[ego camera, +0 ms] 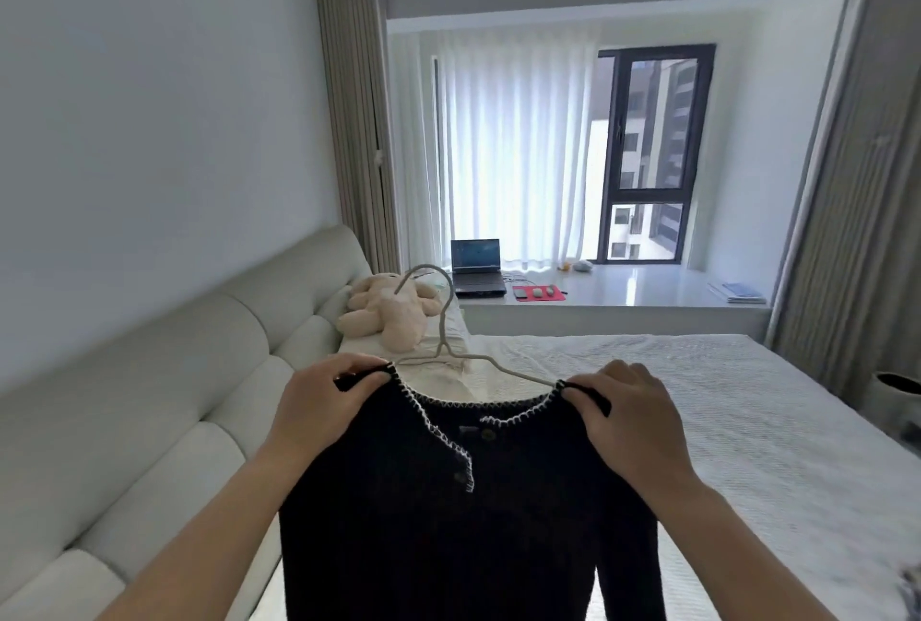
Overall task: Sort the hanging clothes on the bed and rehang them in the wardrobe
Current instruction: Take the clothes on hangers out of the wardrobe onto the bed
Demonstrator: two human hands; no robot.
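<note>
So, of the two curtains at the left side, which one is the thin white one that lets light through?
The sheer curtain directly over the window glass, behind the laptop. It glows white with daylight. The beige curtain beside the wall is thick and opaque.

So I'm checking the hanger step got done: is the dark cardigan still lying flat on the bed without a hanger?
No: the dark cardigan is held up by the left hand and right hand, with a hanger in its neckline.

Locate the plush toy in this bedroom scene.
In the head view, the plush toy lies left of centre at the bed's head, against the padded headboard, behind the hanger's hook.
</note>
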